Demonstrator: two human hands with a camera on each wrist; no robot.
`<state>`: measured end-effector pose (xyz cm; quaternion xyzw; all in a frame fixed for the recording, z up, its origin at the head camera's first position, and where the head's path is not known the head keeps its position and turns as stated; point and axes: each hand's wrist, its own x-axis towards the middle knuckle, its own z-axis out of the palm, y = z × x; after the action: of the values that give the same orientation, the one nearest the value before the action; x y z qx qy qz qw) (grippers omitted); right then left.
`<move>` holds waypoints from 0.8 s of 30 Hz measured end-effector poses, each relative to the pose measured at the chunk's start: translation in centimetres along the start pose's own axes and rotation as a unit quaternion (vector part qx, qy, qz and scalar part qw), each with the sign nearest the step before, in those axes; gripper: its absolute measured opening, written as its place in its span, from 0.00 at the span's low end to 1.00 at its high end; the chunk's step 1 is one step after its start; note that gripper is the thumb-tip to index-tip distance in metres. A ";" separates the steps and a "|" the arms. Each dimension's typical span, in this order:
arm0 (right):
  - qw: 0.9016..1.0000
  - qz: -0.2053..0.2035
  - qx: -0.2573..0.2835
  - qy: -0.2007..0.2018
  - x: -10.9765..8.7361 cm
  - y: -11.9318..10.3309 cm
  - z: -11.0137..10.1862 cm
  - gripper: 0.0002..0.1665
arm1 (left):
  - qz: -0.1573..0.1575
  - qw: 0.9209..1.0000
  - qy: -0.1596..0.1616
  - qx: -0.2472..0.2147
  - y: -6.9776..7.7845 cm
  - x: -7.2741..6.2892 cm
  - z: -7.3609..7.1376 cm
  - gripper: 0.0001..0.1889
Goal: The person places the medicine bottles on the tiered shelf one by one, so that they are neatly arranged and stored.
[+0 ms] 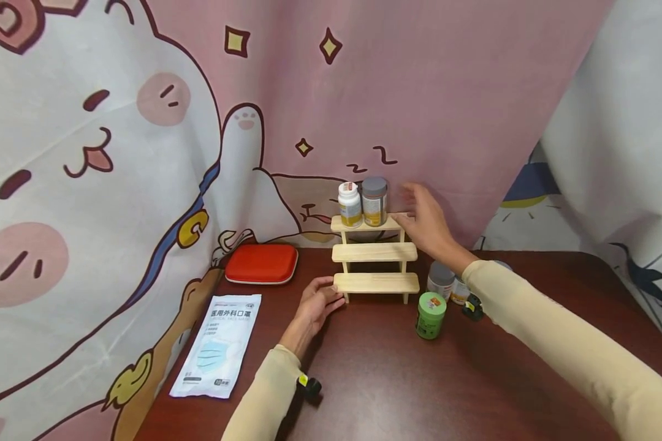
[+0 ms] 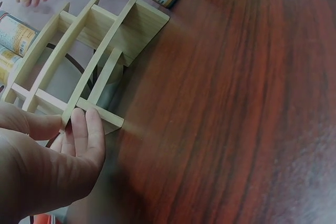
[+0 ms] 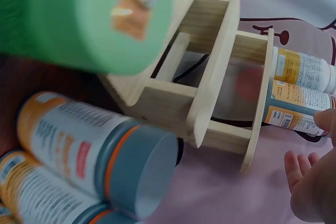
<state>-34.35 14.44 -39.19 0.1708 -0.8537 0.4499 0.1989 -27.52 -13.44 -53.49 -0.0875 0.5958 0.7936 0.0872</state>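
A three-tier wooden display stand (image 1: 375, 252) stands on the table. My left hand (image 1: 315, 304) pinches the left end of its lowest tier; in the left wrist view, thumb and fingers (image 2: 94, 135) lie on either side of the wood. A white-capped bottle (image 1: 350, 205) and a grey-capped bottle (image 1: 374, 202) stand side by side on the top tier. Just right of the grey-capped bottle is my right hand (image 1: 427, 223), its fingers spread and holding nothing. Whether its thumb touches that bottle or the tier, I cannot tell.
A green jar (image 1: 431, 315) stands right of the stand, with several grey-capped bottles (image 1: 440, 280) behind it, partly hidden by the right forearm. At left lie a red zip case (image 1: 262, 263) and a face mask packet (image 1: 216, 346). Printed cloth (image 1: 447, 92) hangs behind the table.
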 end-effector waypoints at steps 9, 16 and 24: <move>0.998 -0.031 -0.050 -0.033 -2.6 -0.1 -2.3 0.36 | -0.011 1.000 -0.003 0.007 0.4 -0.1 0.0 0.20; 0.994 -0.042 -0.069 -0.067 -4.5 -0.9 -4.0 0.35 | -0.019 1.000 -0.002 0.007 0.3 -0.4 -0.1 0.20; 0.985 -0.065 -0.125 -0.100 -7.1 -1.3 -5.1 0.33 | -0.009 1.000 -0.005 0.008 0.2 0.0 -0.2 0.18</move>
<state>-26.61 18.84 -39.14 0.2443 -0.9059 0.3061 0.1610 -27.54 -13.70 -53.39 -0.0879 0.6011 0.7882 0.0978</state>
